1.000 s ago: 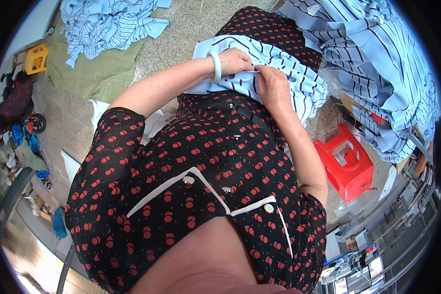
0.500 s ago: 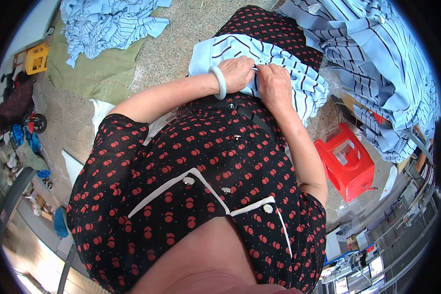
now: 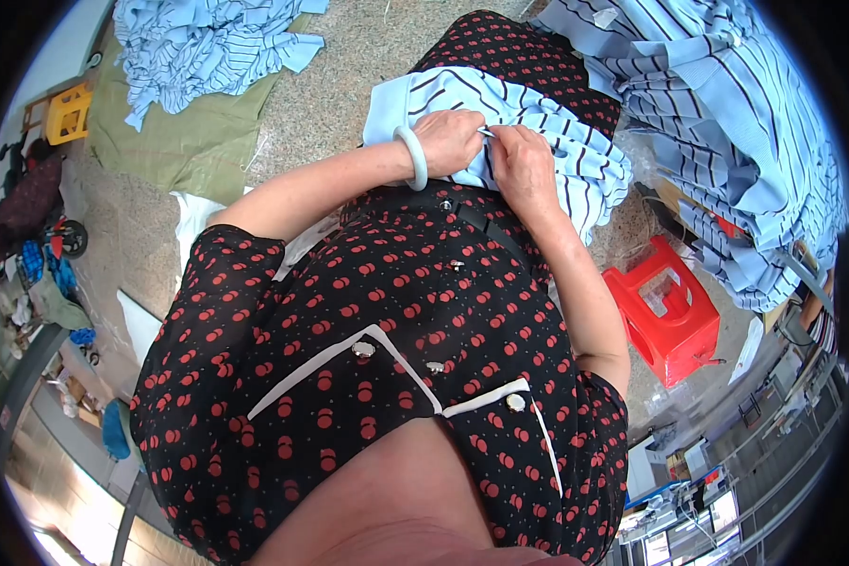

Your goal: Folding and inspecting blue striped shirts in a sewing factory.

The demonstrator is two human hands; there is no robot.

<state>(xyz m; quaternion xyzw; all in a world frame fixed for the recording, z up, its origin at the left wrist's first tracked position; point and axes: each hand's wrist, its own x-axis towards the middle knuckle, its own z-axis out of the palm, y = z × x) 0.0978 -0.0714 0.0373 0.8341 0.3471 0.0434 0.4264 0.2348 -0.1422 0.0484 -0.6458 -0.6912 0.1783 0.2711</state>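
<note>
A light blue garment with dark stripes lies across my lap. My left hand, with a pale bangle on its wrist, is closed on the fabric near its middle. My right hand pinches the same cloth right beside it, fingertips almost touching the left hand's. What sits between the fingertips is too small to make out. My black dress with red dots fills the lower part of the view.
A heap of similar striped blue garments lies at the right, another pile at the upper left on an olive cloth. A red plastic stool stands on the speckled floor to my right. A yellow stool is far left.
My left hand has drawn in from the left toward the right hand, gathering the striped cloth. The right hand has stayed nearly in place.
</note>
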